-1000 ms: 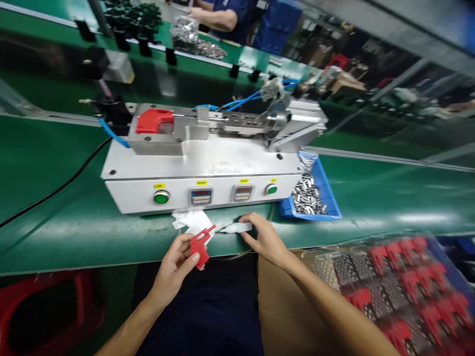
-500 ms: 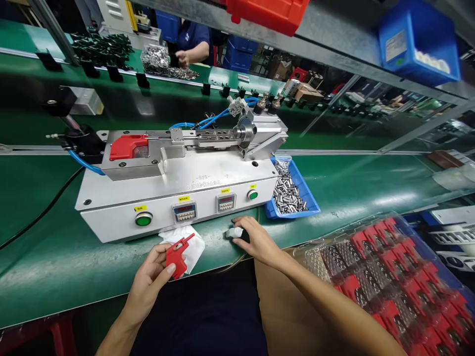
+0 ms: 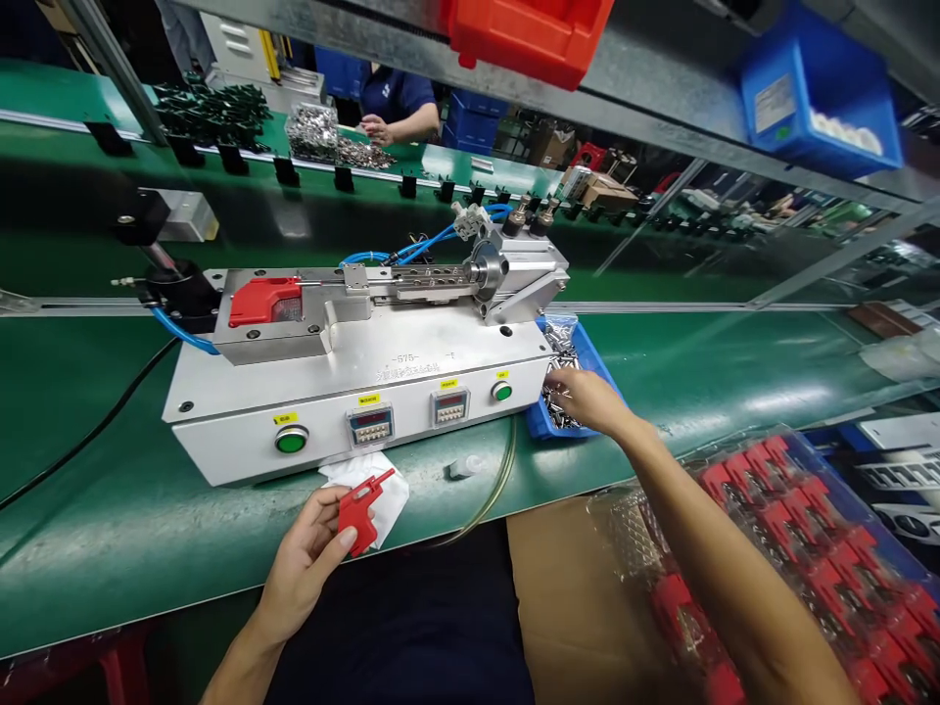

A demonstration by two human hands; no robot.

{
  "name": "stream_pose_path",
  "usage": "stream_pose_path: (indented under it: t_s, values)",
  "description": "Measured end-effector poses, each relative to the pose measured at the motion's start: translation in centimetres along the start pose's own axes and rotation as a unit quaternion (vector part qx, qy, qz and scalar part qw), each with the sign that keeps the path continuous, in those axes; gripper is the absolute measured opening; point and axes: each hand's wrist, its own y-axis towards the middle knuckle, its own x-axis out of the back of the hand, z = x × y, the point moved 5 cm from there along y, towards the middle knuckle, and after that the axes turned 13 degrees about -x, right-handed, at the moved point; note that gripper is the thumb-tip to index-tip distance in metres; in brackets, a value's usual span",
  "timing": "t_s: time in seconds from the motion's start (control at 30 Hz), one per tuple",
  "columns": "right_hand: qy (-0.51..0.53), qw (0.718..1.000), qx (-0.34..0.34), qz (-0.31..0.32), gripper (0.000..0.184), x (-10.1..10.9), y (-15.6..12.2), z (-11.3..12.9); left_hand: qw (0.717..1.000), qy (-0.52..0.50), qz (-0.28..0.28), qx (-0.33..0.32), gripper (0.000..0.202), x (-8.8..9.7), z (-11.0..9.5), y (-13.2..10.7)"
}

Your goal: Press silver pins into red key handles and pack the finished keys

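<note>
My left hand [image 3: 312, 539] is closed on a red pistol-shaped plastic part [image 3: 357, 519], its thin barrel pointing up to the right. Behind that part lies a crumpled white cloth [image 3: 392, 499] on the green bench. My right hand [image 3: 589, 399] dips into a blue bin [image 3: 598, 364] of small metal cylinders [image 3: 564, 419], its fingers bent together among them; what they grip, if anything, is hidden. A small whitish bottle [image 3: 464, 467] lies between my hands. Another red part [image 3: 264, 301] sits in the metal fixture of a bench machine [image 3: 411, 343].
The machine has green buttons [image 3: 292, 440], counters [image 3: 371, 426] and blue air hoses [image 3: 433, 240]. At lower right, a clear tray [image 3: 635, 539] holds several red parts. A red bin [image 3: 529, 39] and a blue bin [image 3: 782, 108] hang overhead. A co-worker's hand [image 3: 378, 129] is across the line.
My right hand has let go of the small bottle and moved right into the blue bin. My left hand still holds the red part in nearly the same place.
</note>
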Motion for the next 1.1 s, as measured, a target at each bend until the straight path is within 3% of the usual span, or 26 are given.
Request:
stream_pose_path:
  t_s: [0.1,0.2,0.43,0.57,0.63,0.7,0.9,1.1]
  values:
    - [0.035,0.999,-0.005,0.005,0.011,-1.8,1.9,-1.3,1.000,0.001,0.005,-0.004,0.050,-0.1,-0.1,0.0]
    - [0.094,0.996,-0.014,-0.001,0.005,-1.9,2.4,-2.1,1.000,0.005,0.010,-0.005,0.051,-0.2,-0.1,0.0]
    - [0.292,0.954,-0.046,-0.045,0.051,1.2,0.9,-3.2,1.000,0.003,0.020,-0.003,0.048,-0.3,-0.2,0.1]
    - [0.414,0.907,-0.062,-0.036,0.047,3.3,-0.3,-1.6,1.000,0.002,0.024,-0.002,0.048,-0.4,-0.2,0.1]
    - [0.474,0.878,-0.067,-0.020,0.041,4.0,-0.9,-0.1,1.000,-0.005,0.026,-0.003,0.048,-0.4,0.0,0.1]
    - [0.495,0.867,-0.053,-0.011,0.038,4.7,-1.3,1.9,0.999,-0.016,0.029,-0.006,0.047,-0.3,0.2,0.3]
    - [0.474,0.880,0.043,0.008,0.038,5.5,-1.3,9.6,0.995,-0.057,0.068,-0.042,0.043,-0.7,0.9,1.1]
    - [0.379,0.907,0.186,0.003,0.029,3.9,1.2,20.2,0.989,-0.079,0.101,-0.080,0.042,-1.1,0.4,2.1]
